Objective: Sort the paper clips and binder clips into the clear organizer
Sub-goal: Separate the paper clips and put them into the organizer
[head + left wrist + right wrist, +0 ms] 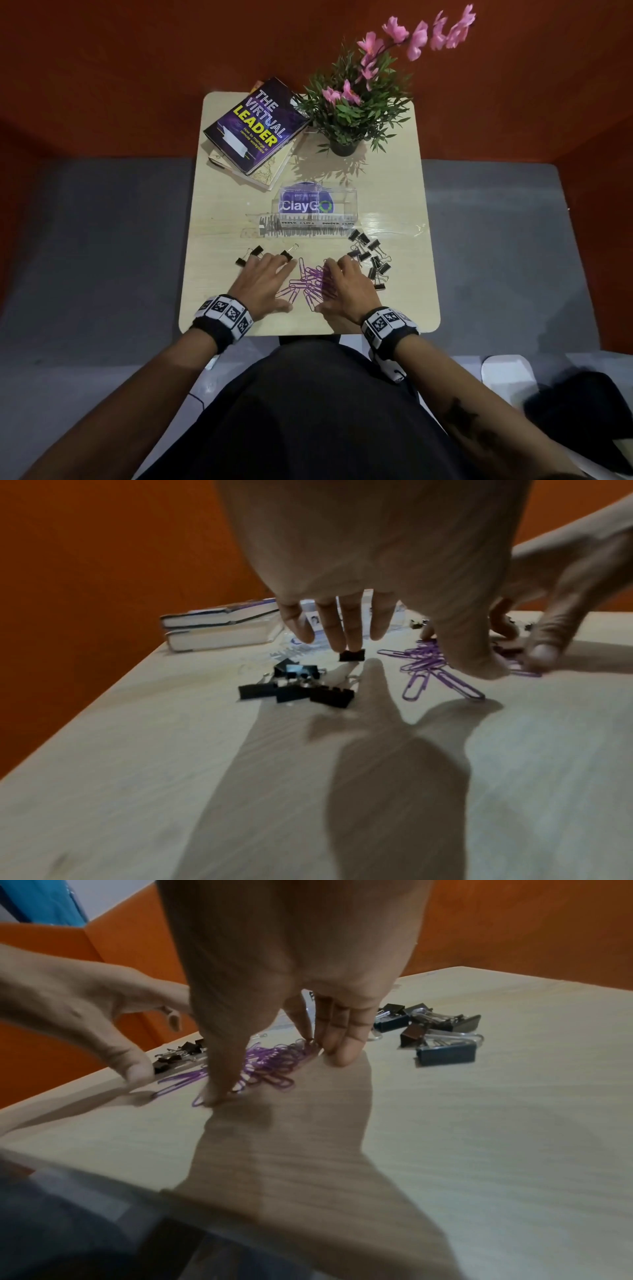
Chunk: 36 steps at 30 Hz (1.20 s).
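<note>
While uncountable: tangled purple paper clips

Book: "THE VIRTUAL LEADER". Organizer: "ClayGo", probably "PAPER CLIPS".

An office nook: management book, potted plant, small table.

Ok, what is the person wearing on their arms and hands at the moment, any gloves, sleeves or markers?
No gloves: the left hand and right hand are bare, and both forearms are bare with no sleeves showing. Each wrist carries a black band faced with white square tiles printed with black block patterns, the left band and the right band. A white piece hangs below the right one.
</note>
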Tool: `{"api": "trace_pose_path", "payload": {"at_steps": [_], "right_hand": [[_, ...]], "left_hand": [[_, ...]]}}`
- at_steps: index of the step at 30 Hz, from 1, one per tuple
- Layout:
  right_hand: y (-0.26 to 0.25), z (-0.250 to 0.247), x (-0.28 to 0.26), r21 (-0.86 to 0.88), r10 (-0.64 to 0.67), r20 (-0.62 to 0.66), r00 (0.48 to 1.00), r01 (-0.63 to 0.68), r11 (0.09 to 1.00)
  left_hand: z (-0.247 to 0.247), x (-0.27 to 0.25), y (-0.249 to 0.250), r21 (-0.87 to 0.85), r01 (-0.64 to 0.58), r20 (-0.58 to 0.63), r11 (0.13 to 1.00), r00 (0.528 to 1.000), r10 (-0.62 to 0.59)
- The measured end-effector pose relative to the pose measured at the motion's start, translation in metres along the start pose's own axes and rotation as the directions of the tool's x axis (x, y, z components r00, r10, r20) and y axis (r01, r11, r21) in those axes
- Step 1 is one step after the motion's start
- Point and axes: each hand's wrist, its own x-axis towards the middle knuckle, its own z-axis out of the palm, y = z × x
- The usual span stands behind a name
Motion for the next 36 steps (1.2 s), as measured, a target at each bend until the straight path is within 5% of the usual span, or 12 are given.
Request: {"api": "trace_pose_path", "payload": {"at_steps": [17, 25, 36], "right_hand": [[-0.009, -0.003, 0.014, 0.043, 0.017, -0.103, 0.995, -0.013, 0.999], [-0.009, -0.009, 0.014, 0.017, 0.001, -0.143, 0.99, 0.002, 1.0], [0.004, -0.035, 0.017, 0.215, 0.097, -0.172, 0.98, -0.059, 0.975]], "left_hand": [[0.0, 0.033, 0.026, -0.108, -0.034, 0.012, 0.994, 0.999, 0.035], [-0.002, 0.04, 0.035, -0.189, 0.073, -0.013, 0.979, 0.997, -0.077], [-0.02, 0.046, 0.017, -0.413, 0.196, -0.03, 0.889, 0.973, -0.229]]}}
